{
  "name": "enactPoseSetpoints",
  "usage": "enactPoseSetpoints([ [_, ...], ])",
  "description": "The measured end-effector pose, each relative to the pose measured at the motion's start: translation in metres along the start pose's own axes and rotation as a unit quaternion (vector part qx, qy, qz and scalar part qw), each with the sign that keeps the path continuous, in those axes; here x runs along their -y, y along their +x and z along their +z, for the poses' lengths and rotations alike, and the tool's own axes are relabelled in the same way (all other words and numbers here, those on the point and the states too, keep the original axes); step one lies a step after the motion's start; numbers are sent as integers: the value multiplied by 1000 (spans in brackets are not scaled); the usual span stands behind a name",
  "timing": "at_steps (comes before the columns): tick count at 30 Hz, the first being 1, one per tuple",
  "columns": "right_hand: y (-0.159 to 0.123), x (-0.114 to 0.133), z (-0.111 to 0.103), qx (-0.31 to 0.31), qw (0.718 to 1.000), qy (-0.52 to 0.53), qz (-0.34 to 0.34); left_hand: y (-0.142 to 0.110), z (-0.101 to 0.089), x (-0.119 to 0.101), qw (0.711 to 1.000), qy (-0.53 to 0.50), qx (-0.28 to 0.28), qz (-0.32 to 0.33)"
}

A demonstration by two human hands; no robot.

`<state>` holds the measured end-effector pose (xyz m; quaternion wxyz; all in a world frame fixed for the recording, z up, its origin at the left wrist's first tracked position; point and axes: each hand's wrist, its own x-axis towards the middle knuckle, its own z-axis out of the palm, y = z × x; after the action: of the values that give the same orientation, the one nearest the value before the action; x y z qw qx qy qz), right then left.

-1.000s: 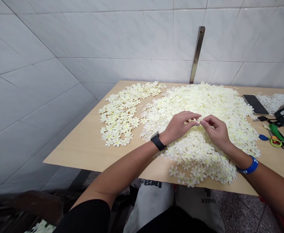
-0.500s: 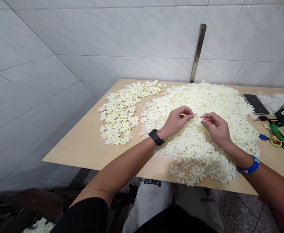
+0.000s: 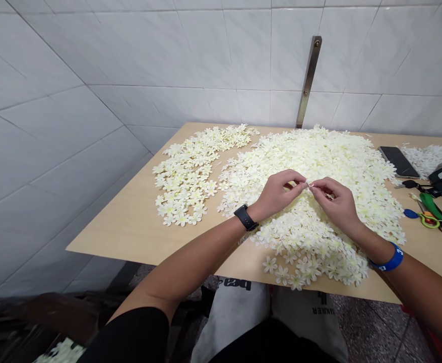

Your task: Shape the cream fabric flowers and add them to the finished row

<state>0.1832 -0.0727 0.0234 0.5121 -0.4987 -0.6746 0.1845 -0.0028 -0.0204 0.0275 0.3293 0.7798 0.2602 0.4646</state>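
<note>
"Between your fingertips, what showed?"

"A small pale piece (image 3: 307, 183). Your left hand (image 3: 278, 194) and right hand (image 3: 337, 202) both pinched it, thumbs and forefingers closed."

"Which way did it point?"

"Its direction and long axis were too small to tell. Beneath your fingers spread the white flowers (image 3: 300, 229)."

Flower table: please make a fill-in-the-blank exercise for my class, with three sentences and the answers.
1. The left hand has a ____ strap at its wrist.
2. The right hand has a ____ band at its wrist.
3. From the wearer's side, the small flower pile lies to the ____ of the large pile.

Missing words: black; blue; left
</note>
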Motion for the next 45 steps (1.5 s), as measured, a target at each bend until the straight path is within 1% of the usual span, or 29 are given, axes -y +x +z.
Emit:
enactPoseSetpoints([
  [3, 0, 0, 0, -6, 1000, -14, -12, -1, 1, 0, 1000, 2, 7, -24],
  [7, 0, 3, -1, -11, 1000, -10, 9, -1, 3, -1, 997, -20, 32, -71],
  [10, 0, 3, -2, -2, 1000, 6, 22, -1, 3, -1, 995, -41, 25, -92],
  [12, 0, 3, -1, 6, 1000, 11, 27, -1, 3, 0, 995, -40, 10, -92],
  [14, 1, 1, 0, 0, 1000, 11, 25, 0, 2, 0, 995, -35, 4, -91],
  [16, 2, -1, 0, -6, 1000, 15, 20, 0, 1, 0, 995, -27, 5, -94],
  [20, 3, -3, -1, 6, 999, 25, 23, 0, 1, -1, 996, -24, 15, -85],
  [26, 1, -1, -2, 3, 999, 38, 19, -1, 0, -4, 997, -20, 1, -76],
  [31, 2, -1, -1, -4, 999, 41, 24, -1, 0, -2, 997, -8, -29, -74],
  [37, 3, 0, -2, -5, 998, 50, 39, 2, -1, 2, 994, -18, -63, -90],
  [40, 3, 1, -3, -2, 998, 56, 43, 3, -4, 3, 990, -30, -84, -108],
  [42, 3, 2, -3, 1, 997, 56, 52, 3, -5, 4, 990, -35, -76, -109],
  [43, 3, 2, -3, 4, 997, 59, 58, 2, -4, 3, 993, -27, -62, -99],
  [45, 2, 2, -2, 8, 996, 67, 65, 0, -3, 2, 998, 23, -25, -58],
])
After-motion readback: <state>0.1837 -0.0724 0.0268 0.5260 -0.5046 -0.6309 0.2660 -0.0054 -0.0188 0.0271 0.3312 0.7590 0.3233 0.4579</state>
